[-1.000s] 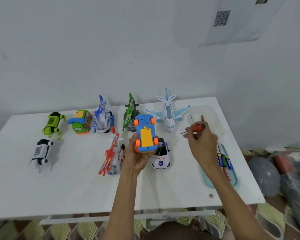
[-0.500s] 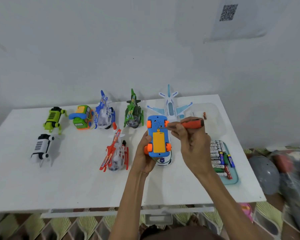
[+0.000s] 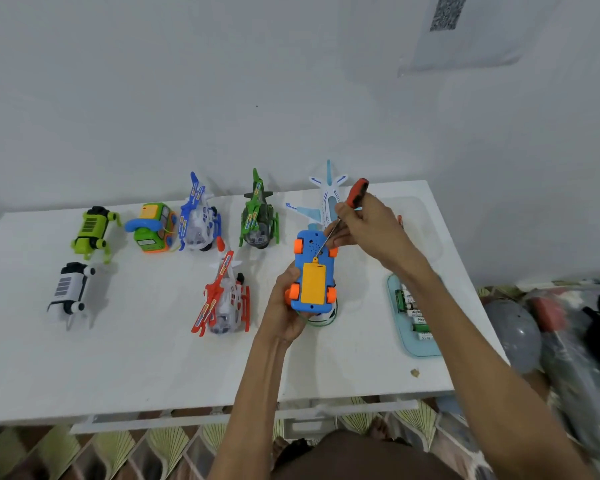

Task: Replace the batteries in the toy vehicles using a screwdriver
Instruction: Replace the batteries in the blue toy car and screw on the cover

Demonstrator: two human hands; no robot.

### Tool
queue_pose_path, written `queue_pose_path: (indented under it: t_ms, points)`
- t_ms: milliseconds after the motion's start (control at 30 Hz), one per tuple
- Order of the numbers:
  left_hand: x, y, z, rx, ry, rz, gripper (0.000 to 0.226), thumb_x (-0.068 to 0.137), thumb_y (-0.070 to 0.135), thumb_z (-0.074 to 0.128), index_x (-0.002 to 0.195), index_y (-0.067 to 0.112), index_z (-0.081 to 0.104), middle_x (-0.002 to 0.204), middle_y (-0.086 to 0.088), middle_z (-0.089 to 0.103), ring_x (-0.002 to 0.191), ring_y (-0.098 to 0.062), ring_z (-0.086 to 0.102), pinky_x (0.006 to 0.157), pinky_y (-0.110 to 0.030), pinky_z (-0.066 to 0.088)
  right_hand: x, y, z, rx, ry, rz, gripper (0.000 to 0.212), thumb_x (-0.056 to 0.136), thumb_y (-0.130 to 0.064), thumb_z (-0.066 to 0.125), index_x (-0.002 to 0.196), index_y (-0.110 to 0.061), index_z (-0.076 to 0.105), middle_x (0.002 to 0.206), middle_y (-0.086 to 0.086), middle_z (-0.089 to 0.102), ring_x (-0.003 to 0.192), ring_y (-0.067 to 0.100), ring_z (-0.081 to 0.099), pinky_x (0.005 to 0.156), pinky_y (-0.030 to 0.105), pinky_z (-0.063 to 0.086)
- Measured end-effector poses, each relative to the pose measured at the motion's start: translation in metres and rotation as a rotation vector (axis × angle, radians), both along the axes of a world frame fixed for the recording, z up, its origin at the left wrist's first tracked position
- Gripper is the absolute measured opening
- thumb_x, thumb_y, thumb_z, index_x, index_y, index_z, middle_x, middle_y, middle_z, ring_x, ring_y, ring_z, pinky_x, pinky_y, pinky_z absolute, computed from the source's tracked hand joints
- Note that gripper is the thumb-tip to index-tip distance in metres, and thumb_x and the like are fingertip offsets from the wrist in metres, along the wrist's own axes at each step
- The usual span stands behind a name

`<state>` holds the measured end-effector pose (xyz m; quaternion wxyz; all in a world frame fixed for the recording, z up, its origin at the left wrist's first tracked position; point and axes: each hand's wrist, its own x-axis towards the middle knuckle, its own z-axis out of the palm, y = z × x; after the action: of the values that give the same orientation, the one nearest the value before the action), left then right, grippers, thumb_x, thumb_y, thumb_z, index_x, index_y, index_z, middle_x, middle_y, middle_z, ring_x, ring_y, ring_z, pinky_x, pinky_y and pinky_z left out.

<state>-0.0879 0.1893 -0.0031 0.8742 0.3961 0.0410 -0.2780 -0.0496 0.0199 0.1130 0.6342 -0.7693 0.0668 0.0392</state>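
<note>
Whereas half a second earlier the screwdriver (image 3: 358,191) lay level beside the blue toy car (image 3: 311,242), its tip now meets the screw at the far edge of the car's yellow battery cover (image 3: 313,284). Left hand (image 3: 284,306) grips the upturned car above the table (image 3: 153,358); right hand (image 3: 368,226) pinches the screwdriver. Unscrewing appears imminent. Battery tray (image 3: 420,351) lies right of the car.
</note>
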Motion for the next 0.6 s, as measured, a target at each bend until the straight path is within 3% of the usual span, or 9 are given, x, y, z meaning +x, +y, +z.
queue_pose_path:
  t_ms: [133,300,367,433,500,600]
  points:
    - [0.0,-0.006,-0.003,0.007,0.037,0.028,0.07,0.051,0.052,0.094,0.109,0.016,0.078,0.1,-0.015,0.073,0.08,-0.027,0.073,0.068,-0.036,0.061,0.013,-0.002,-0.006,-0.028,0.083,0.01,0.019,0.106,-0.022,0.051,0.095,-0.007,0.056,0.084,0.016,0.077,0.074,0.03,0.076,0.073,0.035,0.063]
    - [0.005,-0.007,-0.005,-0.05,0.1,0.059,0.083,0.057,0.05,0.092,0.127,0.012,0.067,0.114,-0.018,0.065,0.089,-0.029,0.068,0.075,-0.037,0.06,0.018,0.007,-0.017,0.187,0.035,-0.139,0.029,0.106,-0.023,0.05,0.119,0.003,0.052,0.085,0.014,0.076,0.073,0.028,0.075,0.066,0.028,0.061]
    - [0.006,-0.006,-0.006,-0.078,0.101,0.069,0.089,0.061,0.049,0.09,0.136,0.011,0.06,0.116,-0.018,0.064,0.09,-0.029,0.068,0.075,-0.037,0.059,0.014,0.009,-0.019,0.312,-0.055,-0.219,0.026,0.107,-0.024,0.049,0.116,0.0,0.053,0.085,0.012,0.074,0.074,0.026,0.075,0.069,0.028,0.06]
    - [0.005,-0.004,-0.006,-0.125,0.088,0.066,0.087,0.063,0.048,0.089,0.137,0.011,0.059,0.115,-0.017,0.066,0.089,-0.028,0.069,0.072,-0.037,0.059,0.008,0.003,-0.023,0.312,-0.121,-0.303,0.023,0.105,-0.029,0.052,0.108,-0.006,0.055,0.08,0.01,0.072,0.071,0.025,0.073,0.07,0.033,0.062]
    - [0.004,0.0,-0.006,-0.16,0.082,0.073,0.083,0.062,0.046,0.091,0.131,0.011,0.062,0.11,-0.016,0.07,0.084,-0.027,0.071,0.07,-0.037,0.061,0.002,-0.01,-0.037,0.094,-0.112,-0.329,0.027,0.102,-0.033,0.059,0.104,-0.006,0.06,0.076,0.007,0.073,0.064,0.025,0.073,0.071,0.039,0.063]
    - [0.003,0.004,-0.006,-0.173,0.094,0.094,0.089,0.056,0.044,0.095,0.13,0.009,0.061,0.108,-0.016,0.068,0.08,-0.028,0.071,0.07,-0.038,0.062,-0.005,-0.028,-0.082,-0.446,0.102,-0.16,0.027,0.097,-0.035,0.066,0.099,-0.008,0.064,0.077,0.008,0.074,0.054,0.019,0.072,0.073,0.035,0.059]
